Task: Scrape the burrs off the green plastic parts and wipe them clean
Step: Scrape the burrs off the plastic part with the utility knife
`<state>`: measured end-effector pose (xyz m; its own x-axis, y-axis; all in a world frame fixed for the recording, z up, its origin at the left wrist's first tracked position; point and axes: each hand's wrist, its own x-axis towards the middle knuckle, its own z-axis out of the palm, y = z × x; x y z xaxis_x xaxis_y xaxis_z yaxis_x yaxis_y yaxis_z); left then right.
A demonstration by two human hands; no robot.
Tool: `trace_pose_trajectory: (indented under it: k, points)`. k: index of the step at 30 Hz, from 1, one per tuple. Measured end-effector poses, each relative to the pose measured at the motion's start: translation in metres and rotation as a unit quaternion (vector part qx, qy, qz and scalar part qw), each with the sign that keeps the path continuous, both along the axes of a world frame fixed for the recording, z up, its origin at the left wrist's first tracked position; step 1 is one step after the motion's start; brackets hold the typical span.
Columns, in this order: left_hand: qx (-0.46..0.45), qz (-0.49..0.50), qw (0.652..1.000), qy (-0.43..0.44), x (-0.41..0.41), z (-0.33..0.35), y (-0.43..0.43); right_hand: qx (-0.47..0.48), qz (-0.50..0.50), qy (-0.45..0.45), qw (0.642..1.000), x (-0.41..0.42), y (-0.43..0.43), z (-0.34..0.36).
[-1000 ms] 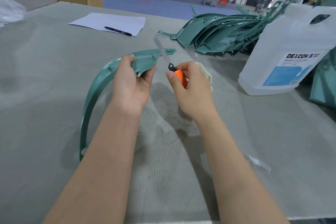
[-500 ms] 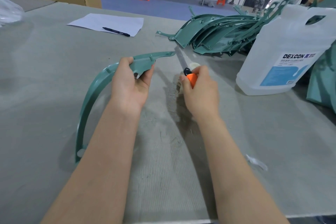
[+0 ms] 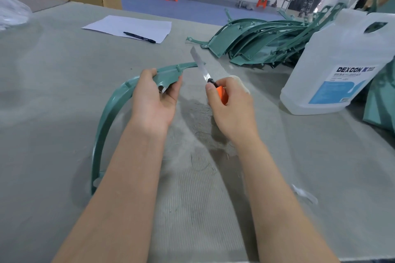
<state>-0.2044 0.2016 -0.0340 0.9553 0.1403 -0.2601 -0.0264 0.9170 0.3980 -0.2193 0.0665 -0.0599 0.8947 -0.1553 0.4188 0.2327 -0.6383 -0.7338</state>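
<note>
Two hands meet mid-table. The left hand (image 3: 152,97) grips the curved green part (image 3: 111,111), hiding its middle; its far tip, at 1 o'clock, touches the blurred blade. The right hand (image 3: 232,105) curls round the orange knife (image 3: 221,95), handle mostly hidden, a white cloth (image 3: 240,82) barely visible behind. Stacked parts (image 3: 256,42) lie at 2 o'clock.

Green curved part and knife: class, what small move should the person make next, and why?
Probably draw the knife blade along the edge of the green part near its tip. The left hand grips the part, the right hand grips the orange handle, and the blade meets that tip, seemingly poised to scrape.
</note>
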Motion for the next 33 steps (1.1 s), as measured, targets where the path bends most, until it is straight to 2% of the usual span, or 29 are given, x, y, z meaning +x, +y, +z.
trace_pose_trajectory:
  k: [22, 25, 29, 33]
  points:
    - [0.036, 0.0, 0.999, 0.008, 0.001, 0.001, -0.003, -0.068, -0.032, 0.029, 0.997, 0.004, -0.007, -0.004]
    - [0.025, -0.004, 1.0, 0.013, 0.001, 0.0, -0.002, -0.046, -0.018, 0.038, 0.998, 0.003, -0.006, -0.002]
    - [-0.006, -0.012, 1.0, 0.012, 0.0, 0.0, -0.001, 0.031, 0.023, 0.067, 0.997, 0.003, -0.006, 0.003]
    - [-0.012, -0.025, 1.0, 0.001, -0.001, 0.001, -0.001, 0.096, 0.011, 0.06, 0.993, 0.002, -0.006, 0.007]
